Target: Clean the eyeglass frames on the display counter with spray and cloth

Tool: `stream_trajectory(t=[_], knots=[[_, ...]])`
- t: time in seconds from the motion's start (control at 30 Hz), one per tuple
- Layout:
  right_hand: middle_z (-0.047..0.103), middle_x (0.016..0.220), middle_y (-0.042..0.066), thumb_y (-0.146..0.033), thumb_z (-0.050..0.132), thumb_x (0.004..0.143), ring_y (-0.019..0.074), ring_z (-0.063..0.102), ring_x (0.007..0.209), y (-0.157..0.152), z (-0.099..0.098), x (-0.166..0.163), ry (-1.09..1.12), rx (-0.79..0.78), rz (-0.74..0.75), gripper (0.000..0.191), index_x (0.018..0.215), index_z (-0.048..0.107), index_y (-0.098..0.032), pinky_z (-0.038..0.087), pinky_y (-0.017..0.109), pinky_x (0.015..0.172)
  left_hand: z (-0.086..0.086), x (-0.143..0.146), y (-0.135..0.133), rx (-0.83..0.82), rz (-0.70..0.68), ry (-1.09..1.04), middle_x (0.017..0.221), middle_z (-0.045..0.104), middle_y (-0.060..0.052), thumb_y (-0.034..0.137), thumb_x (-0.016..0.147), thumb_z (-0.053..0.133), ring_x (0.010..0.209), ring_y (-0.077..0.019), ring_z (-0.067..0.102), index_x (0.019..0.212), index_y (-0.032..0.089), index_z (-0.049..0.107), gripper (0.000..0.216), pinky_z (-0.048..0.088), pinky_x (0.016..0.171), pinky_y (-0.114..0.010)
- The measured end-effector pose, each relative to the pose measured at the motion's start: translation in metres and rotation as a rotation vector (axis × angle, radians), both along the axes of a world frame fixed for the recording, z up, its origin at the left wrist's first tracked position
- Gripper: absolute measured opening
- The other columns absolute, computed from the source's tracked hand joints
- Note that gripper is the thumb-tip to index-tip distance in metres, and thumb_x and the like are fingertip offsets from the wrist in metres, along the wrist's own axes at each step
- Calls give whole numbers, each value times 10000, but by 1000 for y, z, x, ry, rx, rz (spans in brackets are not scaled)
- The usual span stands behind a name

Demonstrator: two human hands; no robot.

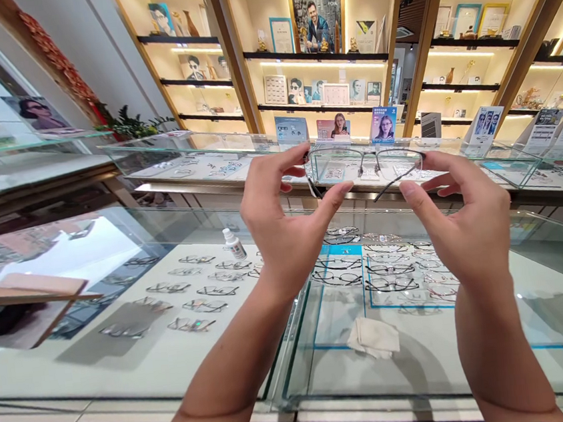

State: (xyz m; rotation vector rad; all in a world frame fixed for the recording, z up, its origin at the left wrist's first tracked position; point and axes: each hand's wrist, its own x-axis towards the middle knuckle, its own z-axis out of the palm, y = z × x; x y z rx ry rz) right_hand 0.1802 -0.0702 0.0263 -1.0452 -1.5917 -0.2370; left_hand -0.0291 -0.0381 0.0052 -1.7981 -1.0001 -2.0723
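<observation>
I hold a pair of thin dark-rimmed glasses (364, 159) up at chest height, lenses facing away from me. My left hand (282, 221) pinches the left end of the frame between thumb and forefinger. My right hand (463, 215) pinches the right end the same way, with the temple arms pointing back toward me. Below my hands lies a glass display counter (289, 378) with several rows of eyeglass frames (383, 274) inside. A small white dropper bottle (234, 243) and a crumpled white cloth (374, 337) rest on the glass top.
A second glass counter (180, 156) with small standing cards (383, 124) runs behind. Lit wooden wall shelves (315, 56) with pictures and trophies fill the back. A brown tray (23, 292) sits at the left edge.
</observation>
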Motion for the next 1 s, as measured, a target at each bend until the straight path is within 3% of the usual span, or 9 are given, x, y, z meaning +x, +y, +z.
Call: stream_trajectory(t=[0.37, 0.7, 1.0], knots=[[771, 1205, 74, -532, 697, 941, 256, 751, 927, 0, 1, 1, 9, -45, 12, 368, 1216, 703, -288, 613, 468, 849, -4, -3, 3, 16, -21, 6, 1208, 702, -41, 548, 810, 866, 1116, -274, 644, 1279, 360, 655, 548, 557, 914, -454], [732, 1159, 66, -465, 712, 937, 252, 723, 943, -2, 2, -1, 28, -25, 42, 308, 1198, 681, -304, 609, 455, 836, 0, -2, 7, 0, -71, -23, 1158, 731, -40, 584, 840, 833, 1060, -246, 694, 1249, 307, 681, 517, 581, 890, -427], [699, 1165, 75, -424, 763, 909, 279, 697, 1039, 4, -3, -9, 44, 170, 54, 353, 1221, 653, -300, 610, 478, 824, -8, -3, 31, 109, -203, -40, 1261, 727, -63, 531, 837, 856, 1100, -260, 730, 1327, 277, 665, 584, 600, 822, -397]])
